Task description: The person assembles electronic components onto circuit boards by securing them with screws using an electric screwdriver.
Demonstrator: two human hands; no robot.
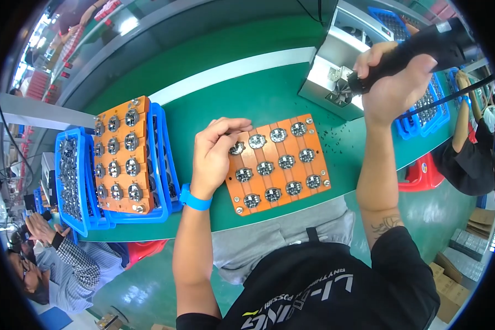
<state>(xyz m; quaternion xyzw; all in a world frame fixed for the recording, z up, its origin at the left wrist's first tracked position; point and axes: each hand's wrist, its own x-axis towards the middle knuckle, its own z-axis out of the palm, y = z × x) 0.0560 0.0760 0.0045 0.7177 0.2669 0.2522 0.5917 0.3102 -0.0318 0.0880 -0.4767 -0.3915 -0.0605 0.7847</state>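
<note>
An orange fixture board (269, 179) lies on the green bench in front of me, holding rows of round parts (286, 161) with small circuit boards. My left hand (217, 148), wearing a blue wristband, is closed at its upper left corner, thumb and fingers bent beside a corner round part that they partly cover. Raised at the right, my right hand (396, 82) is wrapped around a black electric screwdriver (418, 52). The screwdriver's front end meets the metal pick-up part of a screw feeder (340, 88); its very tip cannot be made out.
A second orange board (121, 184) with round parts rests on stacked blue trays (162, 212) at the left. Small dark screws (335, 132) lie scattered near the feeder. More blue trays (437, 118) stand at the right, by a black cable (451, 99). Other people sit at both sides.
</note>
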